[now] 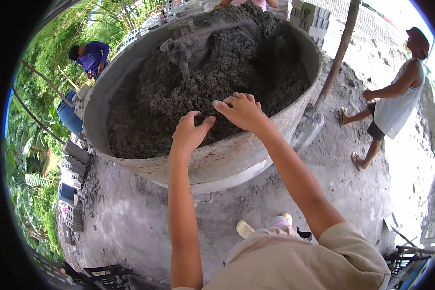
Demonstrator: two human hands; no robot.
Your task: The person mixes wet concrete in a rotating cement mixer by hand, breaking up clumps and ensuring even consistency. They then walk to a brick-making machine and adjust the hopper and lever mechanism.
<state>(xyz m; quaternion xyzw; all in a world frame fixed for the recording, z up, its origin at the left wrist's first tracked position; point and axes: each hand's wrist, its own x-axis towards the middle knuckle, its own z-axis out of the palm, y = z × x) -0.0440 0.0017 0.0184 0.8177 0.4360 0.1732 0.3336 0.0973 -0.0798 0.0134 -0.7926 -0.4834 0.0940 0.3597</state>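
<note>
A large round metal mixing pan [217, 166] stands in front of me, holding damp grey concrete mix [179, 101]. My left hand [190, 133] is over its near side, thumb and fingers apart, holding nothing. To its right, my right hand [242, 113] hovers above the mix, fingers bent and thumb spread, with nothing visible in it. Whether the fingertips touch the mix, I cannot tell. Inside the pan, a mixer arm with a paddle [181, 53] is caked in grey, and mix is heaped highest at the far side.
A shovel with a wooden handle [337, 58] leans against the pan's right side. One person [396, 92] stands at the right, another in purple [93, 59] at the far left; a third shows partly behind the pan. Hollow blocks [72, 166] and a blue drum [68, 116] line the left.
</note>
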